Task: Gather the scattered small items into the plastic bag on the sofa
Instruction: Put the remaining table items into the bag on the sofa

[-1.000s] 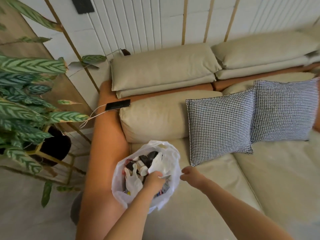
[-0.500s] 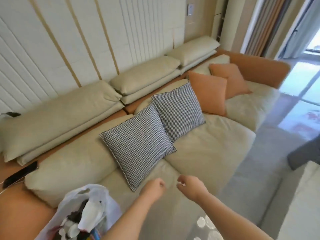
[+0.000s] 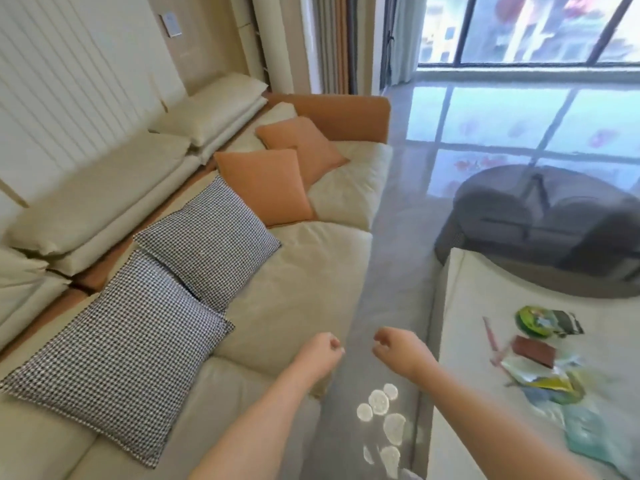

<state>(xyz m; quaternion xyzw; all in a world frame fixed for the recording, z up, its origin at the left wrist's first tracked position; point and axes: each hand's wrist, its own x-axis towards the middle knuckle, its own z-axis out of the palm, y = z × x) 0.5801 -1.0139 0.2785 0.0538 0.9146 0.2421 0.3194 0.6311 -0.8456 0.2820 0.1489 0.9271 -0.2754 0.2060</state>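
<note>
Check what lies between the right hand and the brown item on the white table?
Head view: only bare white table between right hand and brown item; pink stick near it.

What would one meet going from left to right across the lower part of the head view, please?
Nearest houndstooth cushion → left hand → right hand → brown wallet-like item on the white table.

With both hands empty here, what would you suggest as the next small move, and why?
Probably reach the right hand toward the brown packet on the white table: loose wrappers lie scattered there, both hands hold nothing, and the left hand is farther off.
</note>
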